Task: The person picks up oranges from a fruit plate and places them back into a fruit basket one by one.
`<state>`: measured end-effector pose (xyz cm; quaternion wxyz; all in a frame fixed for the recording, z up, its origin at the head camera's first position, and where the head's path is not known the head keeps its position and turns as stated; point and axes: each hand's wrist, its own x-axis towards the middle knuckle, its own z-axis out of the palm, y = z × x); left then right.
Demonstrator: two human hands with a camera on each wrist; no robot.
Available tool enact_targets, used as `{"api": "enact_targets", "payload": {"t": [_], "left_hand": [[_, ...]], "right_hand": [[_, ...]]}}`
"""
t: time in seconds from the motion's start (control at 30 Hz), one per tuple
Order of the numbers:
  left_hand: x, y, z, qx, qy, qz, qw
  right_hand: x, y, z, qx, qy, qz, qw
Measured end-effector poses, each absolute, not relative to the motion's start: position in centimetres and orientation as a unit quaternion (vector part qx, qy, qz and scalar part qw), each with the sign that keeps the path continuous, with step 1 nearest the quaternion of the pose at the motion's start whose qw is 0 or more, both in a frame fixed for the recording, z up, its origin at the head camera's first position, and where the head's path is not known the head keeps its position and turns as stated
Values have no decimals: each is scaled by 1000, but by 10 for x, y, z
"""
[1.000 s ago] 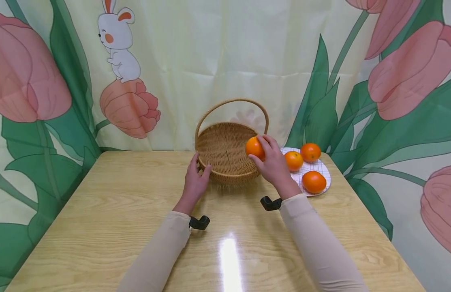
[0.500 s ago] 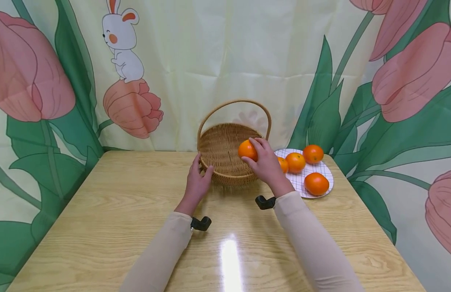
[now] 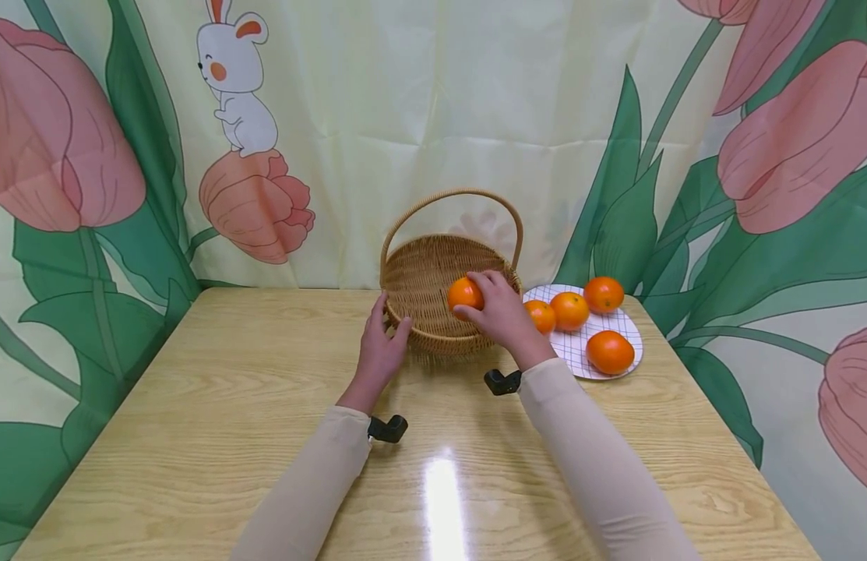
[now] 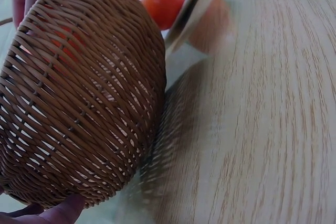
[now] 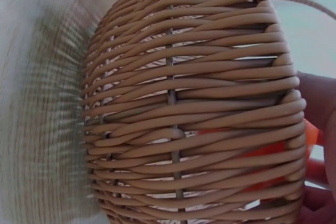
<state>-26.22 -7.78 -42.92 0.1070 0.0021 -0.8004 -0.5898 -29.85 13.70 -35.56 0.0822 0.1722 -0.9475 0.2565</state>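
A brown wicker basket [image 3: 433, 269] with an arched handle stands at the back middle of the wooden table. My left hand [image 3: 381, 354] holds its left front side, with thumb and fingers spread at the rim; the left wrist view shows the thumb [image 4: 64, 211] against the weave. My right hand [image 3: 502, 312] grips an orange [image 3: 465, 297] inside the basket's outline, above the front rim. Through the weave in the right wrist view, parts of the orange [image 5: 265, 163] show, while much of that hand is hidden behind the basket wall.
Right of the basket, a white checked plate [image 3: 576, 354] bears several more oranges [image 3: 610, 352]. A curtain [image 3: 363, 93] printed with tulips and a rabbit hangs behind the wooden table [image 3: 216, 405]. Light glares off the tabletop near the front.
My right hand has moved left and slightly down with the orange, from the basket's right rim to over its inside. My left hand has kept its place on the basket.
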Motion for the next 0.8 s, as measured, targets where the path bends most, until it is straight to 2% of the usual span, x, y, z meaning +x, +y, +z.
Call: {"api": "enact_targets", "payload": {"t": [0.8], "left_hand": [[-259, -78, -428, 3, -801, -590, 106]], "right_hand": [[-316, 124, -348, 221, -962, 148, -55]]}}
